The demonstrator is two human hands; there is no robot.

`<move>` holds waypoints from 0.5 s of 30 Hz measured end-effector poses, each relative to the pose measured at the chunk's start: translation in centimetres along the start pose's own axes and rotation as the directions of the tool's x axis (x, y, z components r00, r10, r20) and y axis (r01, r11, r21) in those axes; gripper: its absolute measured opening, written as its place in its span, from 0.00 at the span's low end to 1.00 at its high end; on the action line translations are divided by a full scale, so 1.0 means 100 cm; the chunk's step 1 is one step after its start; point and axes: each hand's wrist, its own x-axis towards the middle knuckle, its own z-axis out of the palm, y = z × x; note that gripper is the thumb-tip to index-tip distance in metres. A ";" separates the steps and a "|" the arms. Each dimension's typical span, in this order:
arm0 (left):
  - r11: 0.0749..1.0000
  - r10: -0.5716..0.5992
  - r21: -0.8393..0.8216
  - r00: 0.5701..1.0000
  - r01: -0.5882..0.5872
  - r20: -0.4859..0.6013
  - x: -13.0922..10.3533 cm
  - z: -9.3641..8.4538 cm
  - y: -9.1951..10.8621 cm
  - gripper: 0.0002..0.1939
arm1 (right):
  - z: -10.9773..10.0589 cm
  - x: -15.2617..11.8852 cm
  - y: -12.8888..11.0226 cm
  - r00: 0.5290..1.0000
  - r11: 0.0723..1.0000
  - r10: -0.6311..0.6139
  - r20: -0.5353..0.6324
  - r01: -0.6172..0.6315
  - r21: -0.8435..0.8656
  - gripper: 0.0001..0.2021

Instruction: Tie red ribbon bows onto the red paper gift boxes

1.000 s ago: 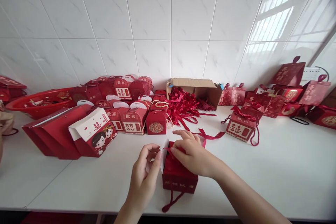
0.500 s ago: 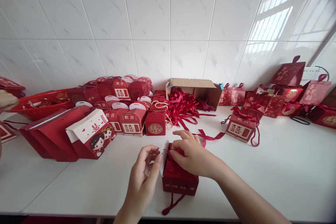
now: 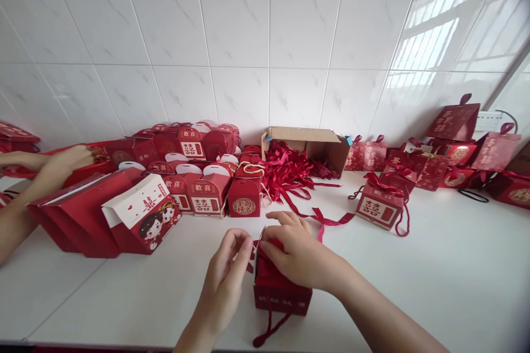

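Note:
A small red gift box (image 3: 282, 296) with a dark red cord stands near the table's front edge. Over its top lies my right hand (image 3: 296, 251), thumb and index finger pinched at the raised flap on the box's left side. My left hand (image 3: 227, 273) is just left of the box, thumb and index fingertip together at a red ribbon end (image 3: 251, 256) beside the flap. More dark red ribbon (image 3: 337, 218) stretches over the tabletop behind the right hand.
Several red boxes (image 3: 244, 198) and a carton (image 3: 304, 135) of ribbons line the wall. Folded red boxes (image 3: 89, 215) lie left; a tied box (image 3: 379, 204) stands right. Another person's arms (image 3: 45, 182) reach over a red tray (image 3: 99, 168) at far left.
The flap has turned from lying outward to nearly edge-on. My left thumb and index finger have come together at the ribbon. The other person's arms have reached in from the left.

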 end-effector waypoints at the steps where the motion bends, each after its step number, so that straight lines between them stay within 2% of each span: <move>1: 0.999 -0.003 0.032 0.999 0.002 0.038 0.003 0.001 0.002 0.17 | 0.000 0.000 0.000 1.000 1.000 0.003 -0.002 -0.003 0.001 0.12; 4: 0.990 0.007 0.138 0.993 -0.023 0.114 0.013 -0.004 0.001 0.18 | -0.005 -0.003 0.001 0.999 0.999 0.033 -0.024 -0.033 0.020 0.13; 7: 0.921 -0.009 0.387 0.993 -0.037 0.117 0.024 -0.031 -0.015 0.15 | -0.015 -0.011 0.011 0.990 0.993 0.099 -0.099 -0.092 0.081 0.15; 8: 0.859 -0.035 0.512 0.995 -0.016 0.089 0.027 -0.044 -0.023 0.14 | -0.019 -0.015 0.016 0.985 0.989 0.118 -0.126 -0.105 0.106 0.15; 10: 0.663 -0.097 0.741 0.994 0.104 -0.053 0.033 -0.070 -0.037 0.14 | -0.025 -0.026 0.029 0.977 0.981 0.152 -0.149 -0.130 0.144 0.17; 12: 0.540 -0.046 0.822 0.982 0.180 -0.184 0.035 -0.088 -0.046 0.13 | -0.028 -0.037 0.042 0.974 0.974 0.184 -0.135 -0.162 0.157 0.20; 13: 0.541 0.021 0.823 0.975 0.174 -0.221 0.035 -0.091 -0.047 0.13 | -0.027 -0.042 0.048 0.972 0.971 0.199 -0.121 -0.179 0.157 0.22; 15: 0.660 0.143 0.748 0.966 0.069 -0.216 0.034 -0.084 -0.041 0.16 | -0.022 -0.050 0.059 0.971 0.968 0.214 -0.106 -0.196 0.158 0.25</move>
